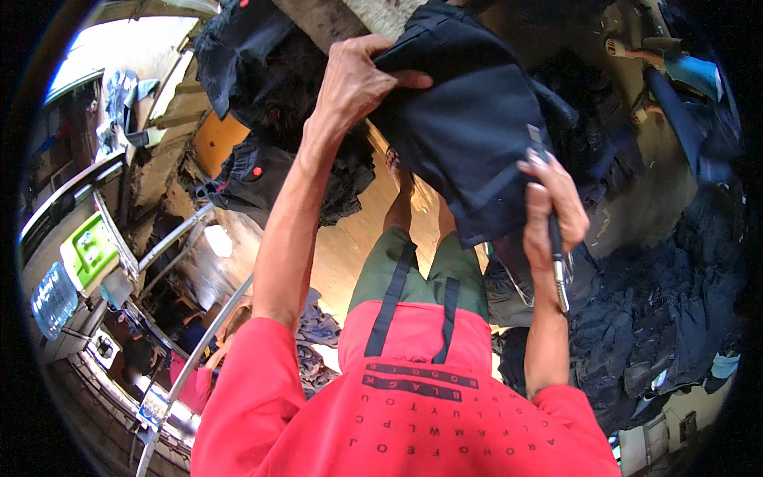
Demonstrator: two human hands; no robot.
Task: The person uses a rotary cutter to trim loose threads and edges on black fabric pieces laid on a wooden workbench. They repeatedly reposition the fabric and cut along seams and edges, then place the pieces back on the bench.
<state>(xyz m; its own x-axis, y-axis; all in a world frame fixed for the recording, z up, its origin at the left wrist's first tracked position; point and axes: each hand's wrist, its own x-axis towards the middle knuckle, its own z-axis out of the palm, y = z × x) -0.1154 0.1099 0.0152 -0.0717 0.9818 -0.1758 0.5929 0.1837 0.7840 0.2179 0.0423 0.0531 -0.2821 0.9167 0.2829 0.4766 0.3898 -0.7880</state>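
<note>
My left hand [359, 79] is closed on the upper left edge of a dark navy garment [461, 119], its thumb lying over the cloth. The garment hangs in front of me; its exact kind is not clear. In my right hand [554, 203], at the cloth's right edge, is a slim tool with a dark handle and metallic ends [561, 278]. One end sticks out above the fingers against the fabric, and the other points down along my wrist. Whether it is a cutter or a pen-like tool, I cannot make out.
Dark garments [270, 71] are heaped at the upper left, and a large pile [660, 310] covers the right side. A metal rail [199, 358], a green tray [89, 250] and a clear plastic bottle [56, 300] are at left. Another person's feet [616, 48] show at upper right.
</note>
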